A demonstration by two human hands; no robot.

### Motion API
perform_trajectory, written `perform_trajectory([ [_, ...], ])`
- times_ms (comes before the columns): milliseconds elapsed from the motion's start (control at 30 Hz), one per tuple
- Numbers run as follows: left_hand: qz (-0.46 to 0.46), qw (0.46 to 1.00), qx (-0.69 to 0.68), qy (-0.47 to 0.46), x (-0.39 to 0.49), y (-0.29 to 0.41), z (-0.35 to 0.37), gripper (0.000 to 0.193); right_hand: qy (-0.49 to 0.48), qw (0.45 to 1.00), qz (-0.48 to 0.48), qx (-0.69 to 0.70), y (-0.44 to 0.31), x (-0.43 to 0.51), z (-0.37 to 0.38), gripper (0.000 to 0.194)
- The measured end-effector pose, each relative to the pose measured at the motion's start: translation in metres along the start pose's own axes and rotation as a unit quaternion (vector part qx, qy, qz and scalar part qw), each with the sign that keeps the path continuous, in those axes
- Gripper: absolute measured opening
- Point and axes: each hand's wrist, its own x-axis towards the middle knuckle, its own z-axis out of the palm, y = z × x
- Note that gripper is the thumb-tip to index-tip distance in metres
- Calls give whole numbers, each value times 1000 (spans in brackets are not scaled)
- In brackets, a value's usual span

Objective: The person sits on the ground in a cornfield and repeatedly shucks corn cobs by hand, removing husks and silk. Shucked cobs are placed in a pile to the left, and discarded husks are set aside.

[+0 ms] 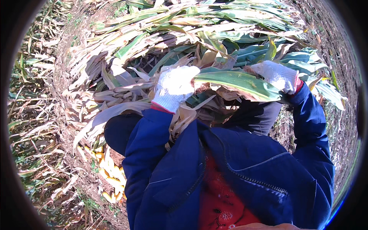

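My left hand (176,83), in a white knitted glove bright with sunlight, is closed around a maize ear in its dry husk. Brown silk (201,87) pokes out at the right side of this fist, and most of the ear is hidden. My right hand (274,75), gloved alike, is among the leaves with its fingers curled. A brown tuft (250,70) shows at its fingertips; what lies under the palm is hidden. Between both hands stretches a broad green maize leaf (241,82), browned along its lower edge.
Cut maize stalks (184,26) lie in a thick heap beyond my hands. Bare yellow maize ears (113,175) are piled on the soil at lower left. Dry stalks and leaves (34,138) cover the far left. My dark-clad knee (122,133) juts out beside the left sleeve.
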Motion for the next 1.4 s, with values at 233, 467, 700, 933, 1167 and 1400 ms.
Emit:
perform_trajectory([
  [233,-115,988,-77,-70,-12,-67,95,43,309,920,57,-236,15,5,-18,44],
  [467,-210,946,-89,-232,-17,-109,149,66,259,920,266,-120,63,-55,-3,35],
  [700,-253,917,-112,-288,-2,-95,137,71,209,940,207,-170,98,-19,49,40],
  [933,-266,909,-106,-301,-4,-77,141,73,376,921,64,83,30,34,46,25],
  [1167,-202,910,-11,-362,-8,-80,165,60,232,964,-128,24,-60,130,84,29],
  [1400,-281,902,7,-328,-6,-62,143,70,282,952,-113,-34,-59,164,111,47],
])
